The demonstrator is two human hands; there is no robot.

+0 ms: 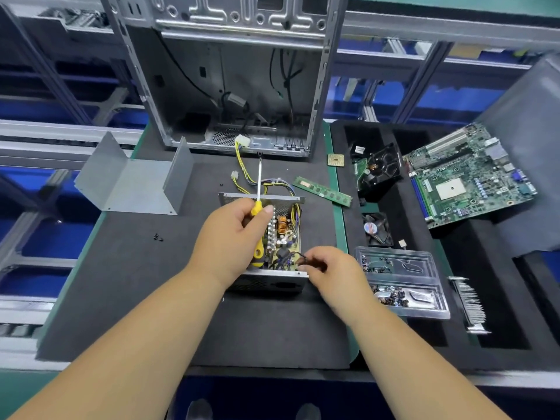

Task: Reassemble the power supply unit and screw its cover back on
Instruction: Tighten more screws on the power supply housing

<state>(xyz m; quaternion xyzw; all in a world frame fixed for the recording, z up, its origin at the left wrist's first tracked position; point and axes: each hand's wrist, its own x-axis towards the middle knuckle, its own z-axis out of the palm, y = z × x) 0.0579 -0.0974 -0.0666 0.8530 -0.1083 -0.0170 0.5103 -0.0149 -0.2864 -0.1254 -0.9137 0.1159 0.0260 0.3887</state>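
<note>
Both hands were over the open grey metal power supply box (266, 280), which sat near the middle of the dark foam mat (121, 283) with its brown circuit board and copper coil exposed. From the head camera, the only view, the left hand (230, 241) was wrapped round the yellow-and-black handle of a long-shafted screwdriver (258, 219), thumb laid along the grip, the shaft pointing away toward the empty silver computer case (230, 86). The tip was on no screw. The right hand (330, 268) pinched something small and dark at the box's near right corner; whether it was a wire end or a screw I could not tell.

The folded grey sheet-metal cover (130, 180) lay well apart on the mat to the left, not yet fitted, and a few small black screws (158, 237) lay loose between it and the box.

To my eye the step in hand was tidying the insides before closing. Done well, that meant tucking the black leads at that corner below the rim so the cover would not nip them, and keeping the yellow cable bundle (242, 165) running out the far side. The screwdriver looked better set down while both hands seated the cover squarely. The loose screws could easily roll or be brushed off.
</note>
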